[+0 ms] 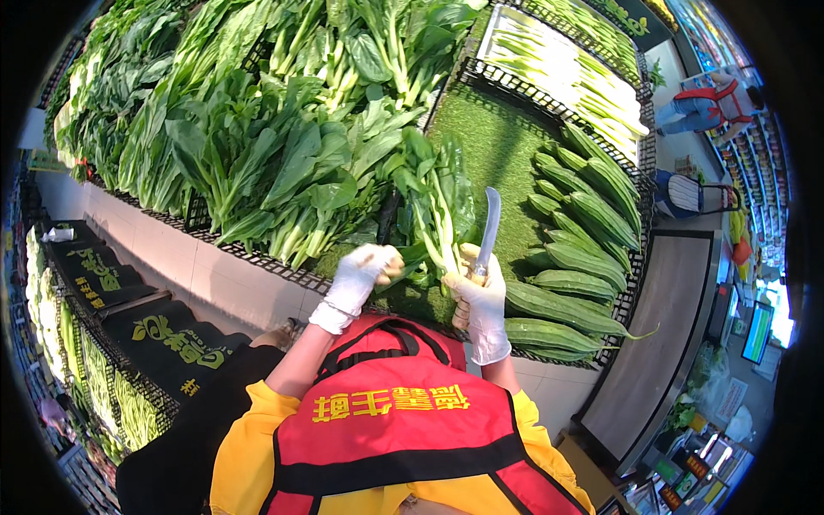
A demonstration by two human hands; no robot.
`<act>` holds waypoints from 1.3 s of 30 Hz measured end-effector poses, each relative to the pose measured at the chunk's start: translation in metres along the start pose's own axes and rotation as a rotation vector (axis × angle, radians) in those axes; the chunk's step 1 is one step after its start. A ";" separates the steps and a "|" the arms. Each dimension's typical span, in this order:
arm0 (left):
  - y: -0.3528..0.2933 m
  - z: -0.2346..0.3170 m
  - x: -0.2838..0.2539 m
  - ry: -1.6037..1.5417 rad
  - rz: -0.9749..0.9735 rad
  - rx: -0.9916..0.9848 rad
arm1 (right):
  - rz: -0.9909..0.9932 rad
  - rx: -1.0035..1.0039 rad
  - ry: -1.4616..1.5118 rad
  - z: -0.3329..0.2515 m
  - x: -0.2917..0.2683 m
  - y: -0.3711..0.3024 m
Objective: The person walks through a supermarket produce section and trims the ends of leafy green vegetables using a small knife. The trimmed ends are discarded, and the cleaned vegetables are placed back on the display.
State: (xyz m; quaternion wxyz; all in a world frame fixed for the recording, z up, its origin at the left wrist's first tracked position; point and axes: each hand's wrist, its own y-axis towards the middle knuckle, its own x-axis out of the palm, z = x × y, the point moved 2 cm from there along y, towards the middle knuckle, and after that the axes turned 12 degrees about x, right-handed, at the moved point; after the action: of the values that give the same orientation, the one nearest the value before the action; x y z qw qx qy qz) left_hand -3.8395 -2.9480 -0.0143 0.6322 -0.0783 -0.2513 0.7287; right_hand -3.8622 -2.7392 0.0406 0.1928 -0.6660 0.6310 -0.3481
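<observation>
White gloves cover both of my hands. My right hand (482, 302) is closed around the handle of a knife (490, 225), its curved blade pointing up and away from me. Against the same hand's thumb side rest the pale stems of a bunch of leafy greens (442, 210); whether the fingers also grip them is hard to tell. My left hand (365, 276) is curled shut just left of the stems, with a loose leaf close to its fingertips. What lies inside those fingers is hidden.
Heaped leafy greens (257, 163) fill the display at left and ahead. Ridged gourds (585, 257) lie in rows on green artificial turf (489, 129) at right. Beyond sits a crate of long pale-green vegetables (558, 69). Another person (717, 107) stands at far right.
</observation>
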 end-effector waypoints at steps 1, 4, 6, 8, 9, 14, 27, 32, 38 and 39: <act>0.004 -0.001 0.010 0.049 -0.298 -0.142 | 0.038 -0.028 -0.053 -0.001 -0.002 -0.006; -0.013 -0.001 0.039 -0.397 -0.512 -0.214 | -0.110 -0.137 0.011 0.001 0.002 -0.022; -0.008 0.004 0.058 -0.709 -0.492 -0.158 | -0.113 -0.136 -0.041 0.010 0.004 -0.028; -0.006 0.009 0.066 -0.806 -0.431 -0.077 | -0.031 -0.292 -0.243 0.019 0.005 -0.030; -0.005 0.012 0.065 -0.757 -0.436 -0.062 | -0.038 -0.323 -0.275 0.023 0.003 -0.030; -0.002 0.018 0.052 -0.469 -0.194 0.006 | 0.292 -0.391 -0.295 0.037 -0.021 -0.034; -0.011 0.000 0.069 -0.642 0.170 0.132 | 0.429 -0.700 -0.692 0.079 -0.008 0.004; -0.007 -0.017 0.063 -0.731 0.242 0.106 | 0.474 -0.583 -0.741 0.087 -0.001 0.013; -0.016 -0.024 0.064 -0.603 0.241 0.157 | 0.343 -0.500 -0.833 0.106 -0.011 0.042; -0.018 -0.027 0.067 -0.551 0.237 0.024 | 0.271 -0.597 -0.844 0.107 -0.012 0.049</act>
State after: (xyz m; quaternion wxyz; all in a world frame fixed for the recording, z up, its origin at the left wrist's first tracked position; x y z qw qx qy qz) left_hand -3.8244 -2.8750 -0.0149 0.4515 0.1009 -0.3939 0.7942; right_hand -3.8210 -2.7533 -0.0694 0.2750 -0.6864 0.6507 0.1727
